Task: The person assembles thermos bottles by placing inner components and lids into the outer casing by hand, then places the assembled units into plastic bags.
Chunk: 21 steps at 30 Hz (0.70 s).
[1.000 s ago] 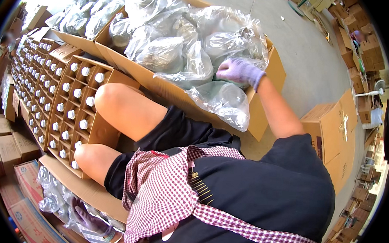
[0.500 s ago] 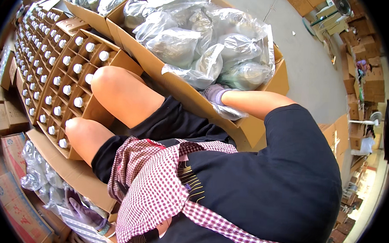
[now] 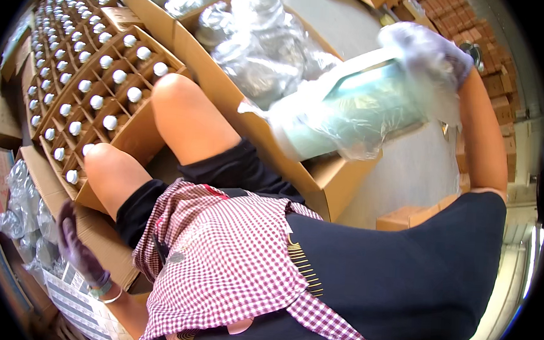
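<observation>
My right hand, in a pale purple glove and smeared by motion, grips one end of a pale green cylindrical container in clear plastic wrap. The container is held tilted above the near right corner of an open cardboard box. Bagged, see-through items fill much of that box. Down at the left, my left hand wears a purple glove. Its fingers are stretched out and hold nothing. Beside it are clear plastic-wrapped items and a grey-and-white striped sheet.
To the left, divided cartons hold rows of white-capped bottles, close against my knees. An open carton flap stands near my left hand. Stacked brown boxes rise at the far right, beyond the grey floor.
My right hand has come up out of the box and to the right, lifting the wrapped green container. My left hand has risen a little, away from the striped sheet. The view has shifted slightly.
</observation>
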Each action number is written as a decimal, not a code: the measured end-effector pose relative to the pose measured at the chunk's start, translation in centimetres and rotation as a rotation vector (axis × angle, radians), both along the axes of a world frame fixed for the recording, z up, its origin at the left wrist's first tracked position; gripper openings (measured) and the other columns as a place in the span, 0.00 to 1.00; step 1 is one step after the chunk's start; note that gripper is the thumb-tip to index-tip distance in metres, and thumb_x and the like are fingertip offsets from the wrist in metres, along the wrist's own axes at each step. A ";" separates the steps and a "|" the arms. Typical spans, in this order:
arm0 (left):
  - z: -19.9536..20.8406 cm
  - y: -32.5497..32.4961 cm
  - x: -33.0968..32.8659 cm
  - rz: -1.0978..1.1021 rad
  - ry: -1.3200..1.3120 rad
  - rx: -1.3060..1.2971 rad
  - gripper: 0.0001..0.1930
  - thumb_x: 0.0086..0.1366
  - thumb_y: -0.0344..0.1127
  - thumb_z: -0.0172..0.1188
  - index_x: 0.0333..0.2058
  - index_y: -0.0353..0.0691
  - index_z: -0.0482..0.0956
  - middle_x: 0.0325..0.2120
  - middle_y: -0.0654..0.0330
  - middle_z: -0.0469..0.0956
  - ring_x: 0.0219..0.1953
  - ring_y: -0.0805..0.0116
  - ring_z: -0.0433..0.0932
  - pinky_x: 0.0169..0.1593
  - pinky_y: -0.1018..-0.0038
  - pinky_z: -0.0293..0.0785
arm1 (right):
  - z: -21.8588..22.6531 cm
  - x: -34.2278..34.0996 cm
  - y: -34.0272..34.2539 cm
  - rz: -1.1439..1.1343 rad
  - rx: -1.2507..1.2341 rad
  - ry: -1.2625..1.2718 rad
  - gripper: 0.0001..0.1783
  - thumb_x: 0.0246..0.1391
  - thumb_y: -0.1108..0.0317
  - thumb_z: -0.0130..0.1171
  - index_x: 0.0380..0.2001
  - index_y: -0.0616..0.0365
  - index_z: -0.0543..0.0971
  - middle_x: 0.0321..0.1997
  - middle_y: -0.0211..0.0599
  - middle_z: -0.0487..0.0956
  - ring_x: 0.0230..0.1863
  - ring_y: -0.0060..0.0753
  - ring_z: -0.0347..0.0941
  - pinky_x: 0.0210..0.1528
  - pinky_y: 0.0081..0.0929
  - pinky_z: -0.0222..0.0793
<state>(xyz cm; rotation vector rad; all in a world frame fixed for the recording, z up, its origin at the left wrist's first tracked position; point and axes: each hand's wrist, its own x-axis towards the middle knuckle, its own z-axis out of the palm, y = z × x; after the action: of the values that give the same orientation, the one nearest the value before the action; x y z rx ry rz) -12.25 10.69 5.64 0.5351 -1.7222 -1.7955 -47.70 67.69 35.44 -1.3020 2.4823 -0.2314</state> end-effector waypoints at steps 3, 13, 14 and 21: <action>0.2 4.3 -4.8 -0.211 0.082 -0.313 0.27 0.71 0.43 0.53 0.60 0.28 0.73 0.58 0.49 0.77 0.61 0.57 0.75 0.69 0.62 0.65 | 0.3 -0.5 -1.0 0.074 -0.769 -0.269 0.19 0.58 0.52 0.67 0.31 0.60 0.79 0.30 0.33 0.76 0.34 0.30 0.72 0.37 0.34 0.71; 3.0 10.3 -14.4 -0.516 0.272 0.194 0.34 0.60 0.27 0.70 0.64 0.37 0.66 0.54 0.58 0.75 0.56 0.68 0.73 0.60 0.69 0.72 | -15.1 1.1 -19.4 0.044 -1.197 -0.487 0.20 0.59 0.59 0.64 0.50 0.60 0.77 0.46 0.32 0.77 0.48 0.25 0.72 0.54 0.25 0.70; 3.0 9.0 -13.5 -0.403 0.249 0.161 0.30 0.61 0.27 0.69 0.61 0.36 0.70 0.52 0.58 0.76 0.55 0.69 0.73 0.59 0.69 0.72 | -15.1 2.2 -21.7 0.043 -1.192 -0.531 0.21 0.59 0.60 0.65 0.51 0.59 0.77 0.47 0.31 0.77 0.49 0.24 0.71 0.55 0.24 0.69; 0.4 5.5 -7.2 -0.203 0.525 0.525 0.22 0.72 0.38 0.61 0.59 0.35 0.71 0.54 0.59 0.77 0.54 0.64 0.77 0.59 0.66 0.75 | -22.1 5.3 -27.8 -0.037 -1.134 -0.882 0.22 0.61 0.60 0.63 0.53 0.60 0.76 0.51 0.30 0.75 0.51 0.22 0.71 0.57 0.23 0.68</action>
<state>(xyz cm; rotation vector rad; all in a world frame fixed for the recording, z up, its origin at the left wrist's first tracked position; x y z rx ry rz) -19.50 16.21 6.03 0.0652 -0.9764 -2.2898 -42.35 39.87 13.37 -1.0460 1.5216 -1.9206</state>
